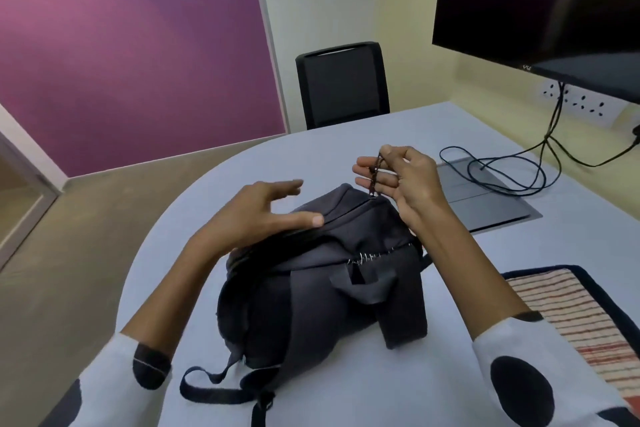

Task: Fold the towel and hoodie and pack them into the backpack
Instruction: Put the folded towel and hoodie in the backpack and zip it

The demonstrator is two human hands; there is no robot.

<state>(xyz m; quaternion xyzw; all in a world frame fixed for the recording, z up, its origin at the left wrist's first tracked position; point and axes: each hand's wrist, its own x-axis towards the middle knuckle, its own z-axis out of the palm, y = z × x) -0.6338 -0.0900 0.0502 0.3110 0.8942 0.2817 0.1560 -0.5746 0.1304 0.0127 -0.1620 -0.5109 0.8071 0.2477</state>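
I see the right hand (405,177) pinching the zipper cord (375,174) between thumb and fingers, raised above the backpack (311,288). The left hand (258,213) is spread wide, thumb touching the top. The backpack lies on the tabletop (346,149), its length pointing away from me. The striped towel (571,319) is cut off at right.

Table (398,122): backpack (311,288), striped towel (568,309), cables (502,170).

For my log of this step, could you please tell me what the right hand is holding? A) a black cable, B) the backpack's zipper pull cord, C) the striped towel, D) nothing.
B: the right hand pinches the zipper pull cord above the backpack; the striped towel lies untouched.
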